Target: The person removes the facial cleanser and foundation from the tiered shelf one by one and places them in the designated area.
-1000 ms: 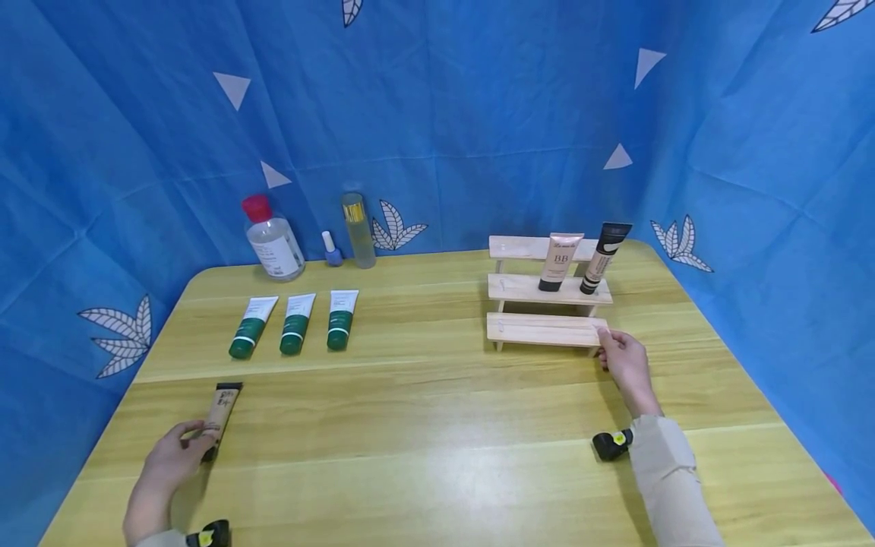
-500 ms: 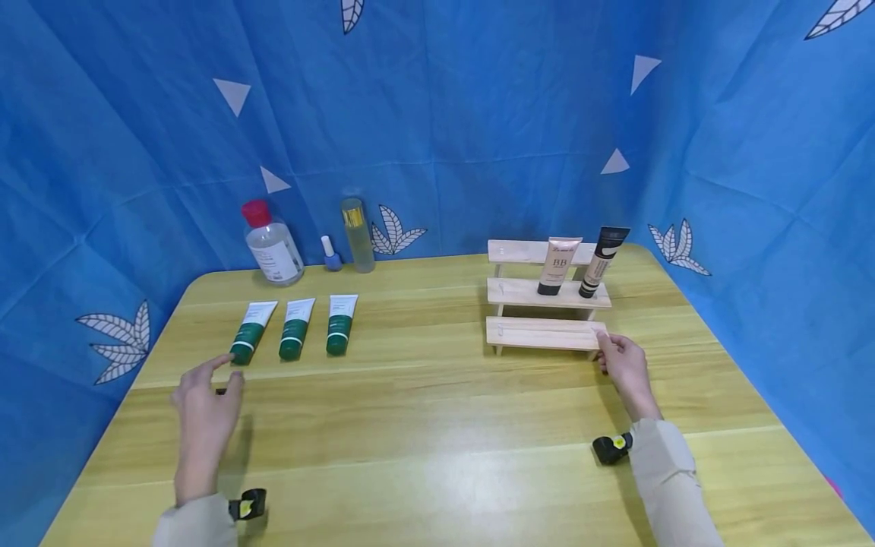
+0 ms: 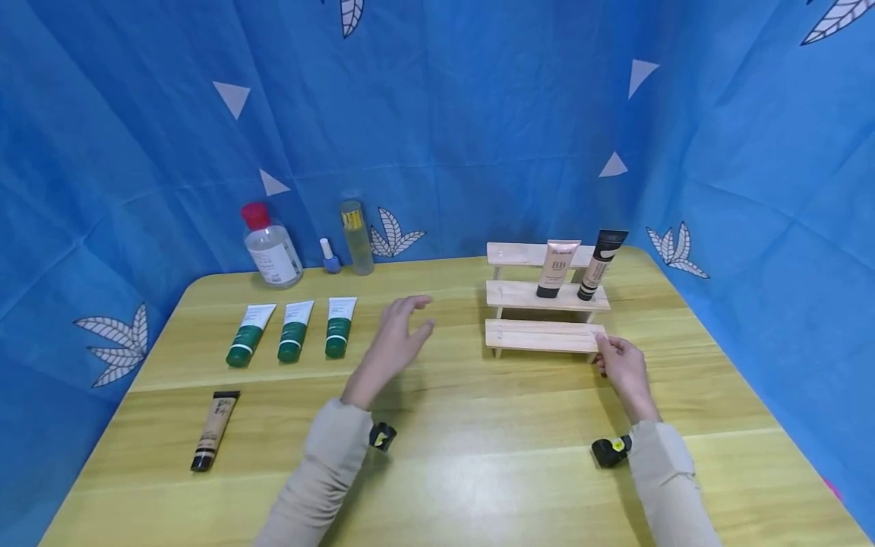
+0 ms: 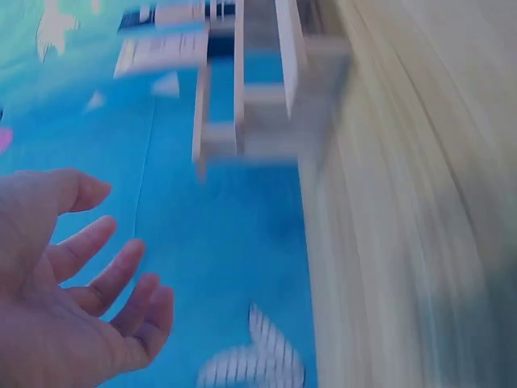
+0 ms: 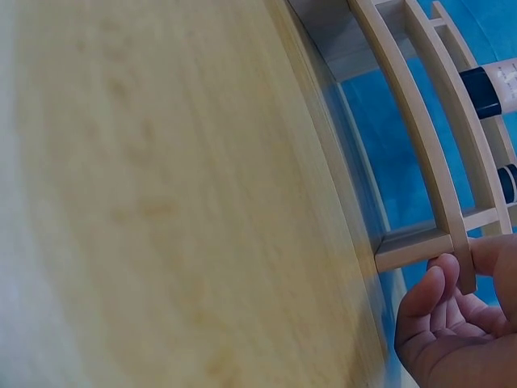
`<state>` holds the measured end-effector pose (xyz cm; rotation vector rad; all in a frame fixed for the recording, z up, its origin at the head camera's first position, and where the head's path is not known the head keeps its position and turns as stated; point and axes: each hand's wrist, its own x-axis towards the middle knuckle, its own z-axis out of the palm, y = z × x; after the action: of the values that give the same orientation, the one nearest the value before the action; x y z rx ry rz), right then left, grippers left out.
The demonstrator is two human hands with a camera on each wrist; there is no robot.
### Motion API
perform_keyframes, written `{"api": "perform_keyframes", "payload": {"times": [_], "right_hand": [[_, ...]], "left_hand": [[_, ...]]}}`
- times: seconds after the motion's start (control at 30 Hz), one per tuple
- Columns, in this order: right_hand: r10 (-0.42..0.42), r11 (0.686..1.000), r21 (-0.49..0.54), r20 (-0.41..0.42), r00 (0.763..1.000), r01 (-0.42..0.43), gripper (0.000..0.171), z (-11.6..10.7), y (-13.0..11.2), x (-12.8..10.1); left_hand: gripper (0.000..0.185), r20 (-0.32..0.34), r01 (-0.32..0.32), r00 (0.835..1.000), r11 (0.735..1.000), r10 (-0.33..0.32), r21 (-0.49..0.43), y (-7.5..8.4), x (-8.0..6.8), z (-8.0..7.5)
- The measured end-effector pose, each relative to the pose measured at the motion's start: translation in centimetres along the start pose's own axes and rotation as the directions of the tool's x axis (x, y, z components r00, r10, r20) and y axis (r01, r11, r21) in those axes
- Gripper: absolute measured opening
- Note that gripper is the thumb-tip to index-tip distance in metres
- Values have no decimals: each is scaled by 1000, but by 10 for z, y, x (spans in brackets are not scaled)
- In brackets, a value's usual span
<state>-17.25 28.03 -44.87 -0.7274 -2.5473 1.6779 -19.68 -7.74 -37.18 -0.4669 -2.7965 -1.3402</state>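
Gripping the near right corner of the wooden stepped rack (image 3: 543,335), the right hand (image 3: 620,370) has its thumb and fingers pinched on the end of the lowest step; the right wrist view shows the fingertips curled round that end. The left hand (image 3: 393,343) hangs in the air over the middle of the surface (image 3: 478,456), fingers loosely spread and holding nothing, palm turned toward the rack; the left wrist view, though blurred, shows the same empty, relaxed hand.

On the rack's middle step stand two tubes cap-down: a beige BB tube (image 3: 557,267) and, just beside it to the right, a black-topped tube (image 3: 600,263). The lowest and top steps carry nothing. One similar beige tube with a black cap (image 3: 213,430) lies flat near the front left corner of the surface, well apart from both hands. Three green-and-white tubes (image 3: 291,330) lie in a row toward the rear left, and behind them stand a red-capped bottle (image 3: 270,248), a small blue bottle (image 3: 330,257) and a tall clear bottle (image 3: 357,235).

Judging from this, two tubes are racked and at least the beige one at the front left is left to place.
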Motion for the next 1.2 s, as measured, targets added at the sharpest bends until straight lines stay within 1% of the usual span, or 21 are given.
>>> {"api": "perform_keyframes", "payload": {"times": [0.1,0.17,0.27,0.37,0.47,0.6,0.73,0.87,0.97,1.1,1.2], "right_hand": [[-8,1000,-11,-4,1000,8,61,2,1,-1],[-14,1000,-22,-7,1000,14,61,2,0,-1],[-18,999,-28,-8,1000,18,62,1,1,-1],[-21,999,-25,-11,1000,20,63,0,1,0],[-24,1000,-16,-17,1000,23,63,-1,2,0],[-24,1000,-8,-21,999,24,60,-2,3,1],[-27,1000,-2,-21,999,27,59,-2,3,1],[-24,1000,-1,-20,1000,24,59,-2,3,0],[-16,1000,-7,-12,1000,16,61,-1,2,-1],[-6,1000,-11,-5,1000,6,63,0,1,-2],[-2,1000,-7,-4,1000,2,64,0,2,-2]], "left_hand": [[43,63,-43,997,997,47,-61,17,17,22],[44,98,-54,993,994,63,-97,27,28,36],[45,132,-72,987,988,90,-138,38,40,54],[44,144,-74,985,983,98,-168,45,50,69],[42,133,-82,985,980,107,-183,49,58,81],[42,102,-97,988,978,118,-186,51,66,94],[41,67,-91,992,974,108,-209,53,75,105],[42,50,-70,995,970,84,-232,55,83,117],[43,37,-60,997,970,71,-236,56,87,123],[43,16,-59,998,969,65,-239,55,89,128],[44,18,-53,998,972,59,-230,55,91,131]]}}
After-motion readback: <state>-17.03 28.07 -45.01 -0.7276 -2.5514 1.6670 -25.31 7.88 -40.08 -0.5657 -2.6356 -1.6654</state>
